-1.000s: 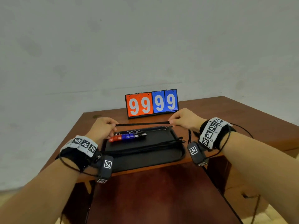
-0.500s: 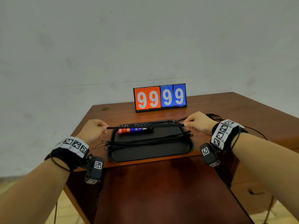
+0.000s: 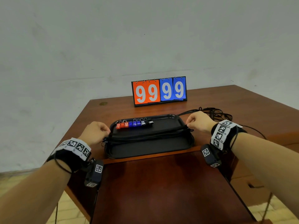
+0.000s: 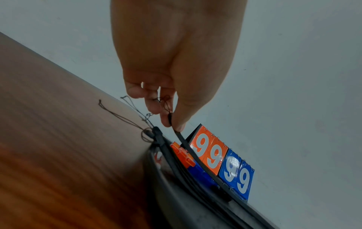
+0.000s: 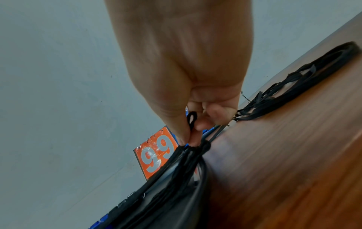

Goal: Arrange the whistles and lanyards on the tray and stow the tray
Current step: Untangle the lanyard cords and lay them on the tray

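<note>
A black tray (image 3: 145,147) lies at the table's near edge. A row of red, blue and black whistles (image 3: 134,124) lines its far side. Several black lanyards (image 3: 148,136) lie stretched across the tray's middle. My left hand (image 3: 95,131) pinches one end of a black lanyard (image 4: 183,139) at the tray's left rim, between thumb and forefinger. My right hand (image 3: 198,121) pinches the other end (image 5: 192,119) at the right rim. The lanyard runs taut between them, low over the others.
A flip scoreboard (image 3: 159,91) reading 99 99 stands behind the tray. A tangled heap of more black lanyards (image 3: 215,114) lies on the table to the right of the tray. The wooden table (image 3: 242,110) ends close in front of me.
Both hands have lowered the stretched lanyard from above the whistles down toward the tray's middle, onto the lanyards lying there. The head view has shifted.
</note>
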`<action>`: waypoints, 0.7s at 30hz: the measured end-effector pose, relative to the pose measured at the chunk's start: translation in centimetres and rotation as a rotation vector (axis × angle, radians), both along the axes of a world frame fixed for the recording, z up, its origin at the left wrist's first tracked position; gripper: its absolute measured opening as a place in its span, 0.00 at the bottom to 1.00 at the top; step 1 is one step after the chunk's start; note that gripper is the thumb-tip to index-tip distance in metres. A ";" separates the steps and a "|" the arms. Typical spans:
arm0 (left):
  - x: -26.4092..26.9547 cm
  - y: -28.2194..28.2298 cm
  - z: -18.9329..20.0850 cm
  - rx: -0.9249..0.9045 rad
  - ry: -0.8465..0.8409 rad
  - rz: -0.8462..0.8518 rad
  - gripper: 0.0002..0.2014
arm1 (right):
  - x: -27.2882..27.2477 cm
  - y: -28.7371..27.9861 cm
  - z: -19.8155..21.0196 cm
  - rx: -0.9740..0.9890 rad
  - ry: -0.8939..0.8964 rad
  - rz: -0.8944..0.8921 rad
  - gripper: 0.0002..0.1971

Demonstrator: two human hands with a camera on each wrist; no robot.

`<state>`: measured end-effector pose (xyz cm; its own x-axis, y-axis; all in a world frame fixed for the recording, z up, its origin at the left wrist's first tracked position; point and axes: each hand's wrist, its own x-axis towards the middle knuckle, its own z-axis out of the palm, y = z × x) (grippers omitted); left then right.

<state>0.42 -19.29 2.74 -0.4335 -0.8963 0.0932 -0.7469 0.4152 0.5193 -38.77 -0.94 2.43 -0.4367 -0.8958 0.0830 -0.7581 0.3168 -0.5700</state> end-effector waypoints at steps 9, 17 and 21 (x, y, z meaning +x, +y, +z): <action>-0.1 -0.1 -0.4 -0.019 -0.048 -0.005 0.06 | 0.2 -0.5 -0.5 0.021 0.009 0.031 0.08; 0.5 -0.2 -0.8 -0.010 -0.060 -0.007 0.08 | 0.4 -0.9 -0.8 0.019 0.011 0.007 0.05; 0.5 -0.2 -0.7 0.005 -0.065 -0.009 0.08 | 0.1 -0.8 -1.0 0.031 0.010 -0.007 0.06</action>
